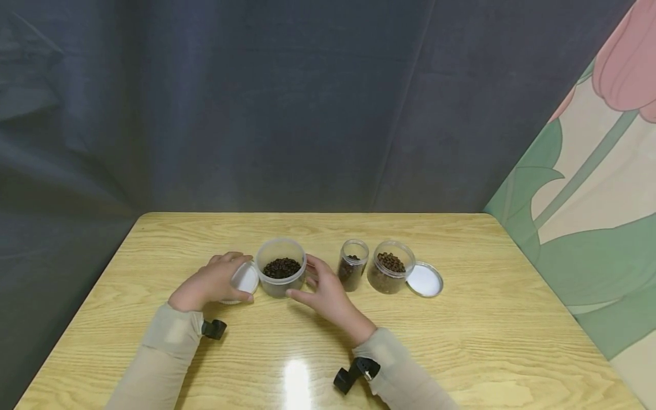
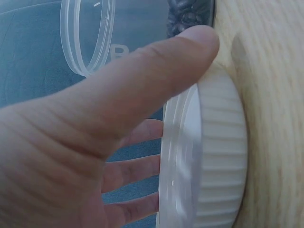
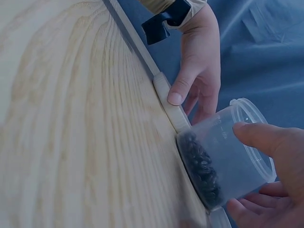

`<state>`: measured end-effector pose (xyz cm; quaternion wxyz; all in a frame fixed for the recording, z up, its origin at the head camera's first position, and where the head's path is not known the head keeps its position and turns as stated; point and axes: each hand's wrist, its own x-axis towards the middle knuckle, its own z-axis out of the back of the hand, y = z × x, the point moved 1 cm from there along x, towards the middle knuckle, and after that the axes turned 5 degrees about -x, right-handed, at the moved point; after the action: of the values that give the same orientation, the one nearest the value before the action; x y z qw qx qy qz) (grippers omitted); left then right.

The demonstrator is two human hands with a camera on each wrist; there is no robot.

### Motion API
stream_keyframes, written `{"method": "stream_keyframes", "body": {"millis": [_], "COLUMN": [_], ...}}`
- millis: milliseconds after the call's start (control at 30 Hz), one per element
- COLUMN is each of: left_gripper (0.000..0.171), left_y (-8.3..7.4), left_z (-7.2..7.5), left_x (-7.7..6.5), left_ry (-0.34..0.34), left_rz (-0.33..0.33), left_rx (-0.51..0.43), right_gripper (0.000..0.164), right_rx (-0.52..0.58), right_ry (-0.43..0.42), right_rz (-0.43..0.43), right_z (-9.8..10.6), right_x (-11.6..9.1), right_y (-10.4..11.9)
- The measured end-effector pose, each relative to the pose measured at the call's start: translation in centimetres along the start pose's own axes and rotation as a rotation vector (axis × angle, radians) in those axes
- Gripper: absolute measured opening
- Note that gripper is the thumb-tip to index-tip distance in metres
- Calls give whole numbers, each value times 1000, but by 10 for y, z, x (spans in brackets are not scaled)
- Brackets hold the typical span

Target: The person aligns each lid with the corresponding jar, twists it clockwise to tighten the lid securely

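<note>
My left hand [image 1: 215, 281] spans a white ridged lid [image 2: 223, 156] lying on the table, its hollow side facing up. The thumb is at the lid's near edge and the fingers are at its far edge. Right beside the lid stands a clear plastic tub [image 3: 223, 156], upright and uncovered, with dark beans [image 1: 281, 268] in its lower part. My right hand [image 1: 328, 293] holds the tub from the right, thumb on the near side near the rim and fingers curved round the other side.
Right of the tub stand a narrow clear jar [image 1: 351, 273] of dark beans and a wider clear jar [image 1: 388, 280] of brown pieces, both uncovered. A second white lid [image 1: 425, 279] lies beside the wider jar. A dark curtain [image 1: 307, 114] hangs behind the wooden table [image 1: 487, 330].
</note>
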<state>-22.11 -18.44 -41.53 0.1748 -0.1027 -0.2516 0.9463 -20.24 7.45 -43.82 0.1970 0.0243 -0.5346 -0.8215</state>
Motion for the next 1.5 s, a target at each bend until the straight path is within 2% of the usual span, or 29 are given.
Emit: {"method": "stream_keyframes", "body": {"millis": [367, 633, 967, 1200, 1500], "left_gripper": [92, 91, 90, 89, 90], "left_y": [1, 2, 0, 0, 7], "left_z": [0, 0, 3, 3, 3], "left_x": [2, 2, 4, 2, 0], "left_ry": [-4, -9, -9, -18, -30], "left_rz": [-25, -14, -16, -12, -12], "left_rx": [-17, 5, 8, 12, 16], "right_gripper": [87, 90, 88, 86, 87], "right_rx": [9, 23, -23, -15, -18], "right_ry": [-53, -95, -114, -124, -129], "right_rz": [-10, -26, -15, 11, 22], "right_z": [-12, -18, -18, -19, -19], "right_x": [7, 12, 14, 15, 13], "right_y": [0, -3, -4, -5, -7]}}
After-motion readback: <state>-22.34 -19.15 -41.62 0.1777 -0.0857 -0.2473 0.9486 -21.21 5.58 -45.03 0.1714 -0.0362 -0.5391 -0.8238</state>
